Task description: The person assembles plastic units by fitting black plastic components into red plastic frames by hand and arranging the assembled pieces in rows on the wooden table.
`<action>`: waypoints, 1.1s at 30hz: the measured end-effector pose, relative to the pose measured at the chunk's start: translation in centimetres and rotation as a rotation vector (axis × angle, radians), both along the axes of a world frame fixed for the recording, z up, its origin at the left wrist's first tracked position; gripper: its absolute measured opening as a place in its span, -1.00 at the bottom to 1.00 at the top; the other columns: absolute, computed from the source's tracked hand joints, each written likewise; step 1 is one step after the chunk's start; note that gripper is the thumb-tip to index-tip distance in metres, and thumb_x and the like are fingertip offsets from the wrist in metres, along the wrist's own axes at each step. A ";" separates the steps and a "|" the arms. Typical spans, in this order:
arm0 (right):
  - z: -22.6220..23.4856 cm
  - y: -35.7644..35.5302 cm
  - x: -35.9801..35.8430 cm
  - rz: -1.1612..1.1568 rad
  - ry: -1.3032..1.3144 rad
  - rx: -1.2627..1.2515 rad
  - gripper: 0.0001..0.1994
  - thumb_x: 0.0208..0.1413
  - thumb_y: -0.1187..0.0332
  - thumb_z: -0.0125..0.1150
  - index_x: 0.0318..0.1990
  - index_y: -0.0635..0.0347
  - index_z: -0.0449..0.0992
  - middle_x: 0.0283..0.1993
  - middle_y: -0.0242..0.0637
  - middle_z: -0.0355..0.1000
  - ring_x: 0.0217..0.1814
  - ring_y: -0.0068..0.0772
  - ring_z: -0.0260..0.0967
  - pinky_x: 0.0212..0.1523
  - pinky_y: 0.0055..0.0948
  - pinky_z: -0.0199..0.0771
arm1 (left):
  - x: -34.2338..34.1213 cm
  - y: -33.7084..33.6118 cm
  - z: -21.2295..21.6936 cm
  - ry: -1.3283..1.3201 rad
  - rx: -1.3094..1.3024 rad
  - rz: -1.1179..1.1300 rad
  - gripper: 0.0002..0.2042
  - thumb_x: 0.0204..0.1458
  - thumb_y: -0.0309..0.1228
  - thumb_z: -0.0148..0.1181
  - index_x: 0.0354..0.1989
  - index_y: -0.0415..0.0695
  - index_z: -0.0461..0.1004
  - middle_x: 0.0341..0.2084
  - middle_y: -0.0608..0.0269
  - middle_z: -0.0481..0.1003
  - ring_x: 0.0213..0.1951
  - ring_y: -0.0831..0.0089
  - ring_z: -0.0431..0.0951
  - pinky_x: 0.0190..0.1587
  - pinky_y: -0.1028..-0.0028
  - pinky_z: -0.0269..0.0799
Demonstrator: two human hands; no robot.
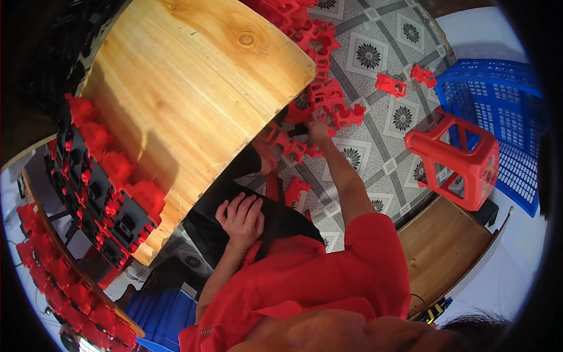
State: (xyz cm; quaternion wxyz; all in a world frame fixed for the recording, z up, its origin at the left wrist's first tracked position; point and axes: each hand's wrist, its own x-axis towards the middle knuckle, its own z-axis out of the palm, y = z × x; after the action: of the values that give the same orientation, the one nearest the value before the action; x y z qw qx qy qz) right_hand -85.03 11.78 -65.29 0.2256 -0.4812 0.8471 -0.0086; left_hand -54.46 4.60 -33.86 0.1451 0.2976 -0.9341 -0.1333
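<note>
From the head camera, looking down past my red shirt (pixel 328 281), my right hand (pixel 318 130) is stretched out to the tiled floor (pixel 375 35), down among a heap of red plastic parts (pixel 328 100) that lies just off the rounded edge of the wooden table (pixel 193 88). The fingers are curled in among the pieces and touching them, but the parts hide the fingertips, so I cannot tell whether I have closed on one or am only feeling for it. I reach there because that is where the loose parts lie, spilled along the floor by the table's edge. My left hand (pixel 241 218) lies loosely open on my dark-trousered lap (pixel 234 193), holding nothing, its fingers lightly bent; it looks to be steadying me as I lean over. I cannot count the heap, since the pieces overlap, but two red parts (pixel 391 85) lie apart from it on the tiles toward the blue crate (pixel 498 111), and one more lies by my knee. One red plastic stool (pixel 454 161) stands tilted against that one crate. Along the left edge of the table runs a row of black and red assembled units (pixel 97 193), packed side by side, too many and too close to number, and a second such row sits on a lower board beyond the table's left edge.
</note>
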 end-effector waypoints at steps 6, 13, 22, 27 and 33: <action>15.9 4.8 -2.2 -0.250 -0.485 -0.440 -0.63 -0.38 0.40 0.48 -0.30 0.24 0.56 -0.19 -0.24 0.41 -0.11 -0.27 0.40 -0.12 -0.36 0.41 | -0.9 -0.6 0.9 -0.004 0.021 0.014 -0.76 -0.19 -0.39 0.29 -0.26 0.03 0.56 -0.19 0.42 0.52 -0.05 0.42 0.49 0.13 0.24 0.11; 39.5 3.7 0.7 -0.340 -1.439 -0.583 -0.64 -0.41 0.56 0.46 -0.31 0.31 0.55 -0.15 -0.36 0.43 -0.11 -0.48 0.38 -0.09 -0.48 0.35 | -7.1 -2.6 4.0 0.840 1.483 -0.096 -0.24 -0.07 -0.30 0.39 0.32 -0.09 0.11 0.10 0.11 0.36 0.17 0.29 0.34 0.25 0.23 0.16; 45.2 -10.7 4.4 -0.250 -1.101 -0.723 -0.76 0.15 0.25 0.22 -0.24 0.29 0.56 -0.28 -0.44 0.48 -0.31 -0.70 0.35 -0.25 -0.65 0.34 | -0.3 -3.6 7.4 1.246 1.636 0.056 -0.29 -0.02 -0.48 0.28 0.31 -0.12 0.03 0.11 0.10 0.33 0.15 0.27 0.37 0.21 0.23 0.26; 40.8 -20.0 5.1 -0.042 -0.742 -0.573 -0.67 0.14 0.07 0.21 -0.34 0.19 0.59 -0.46 -0.48 0.47 -0.43 -0.60 0.33 -0.37 -0.50 0.30 | 3.2 -2.0 8.9 1.218 1.733 0.046 -0.23 -0.03 -0.47 0.30 0.33 -0.14 -0.02 0.16 0.11 0.27 0.21 0.24 0.32 0.25 0.20 0.21; 47.6 -11.6 10.2 0.202 -0.764 -0.732 -0.71 0.09 0.31 0.23 -0.07 0.25 0.53 -0.11 -0.23 0.48 -0.15 -0.33 0.42 -0.12 -0.43 0.39 | 3.8 -1.6 9.1 1.335 1.746 -0.061 -0.39 0.00 -0.56 0.25 0.22 -0.08 0.10 0.19 0.16 0.20 0.25 0.30 0.23 0.30 0.21 0.11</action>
State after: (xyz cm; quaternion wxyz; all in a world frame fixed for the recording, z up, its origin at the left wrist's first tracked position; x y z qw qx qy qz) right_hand -74.83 0.20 -17.68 0.3349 -0.5699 0.5959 -0.4560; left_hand -50.68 2.96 -24.76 0.3574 0.1426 -0.2587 -0.8860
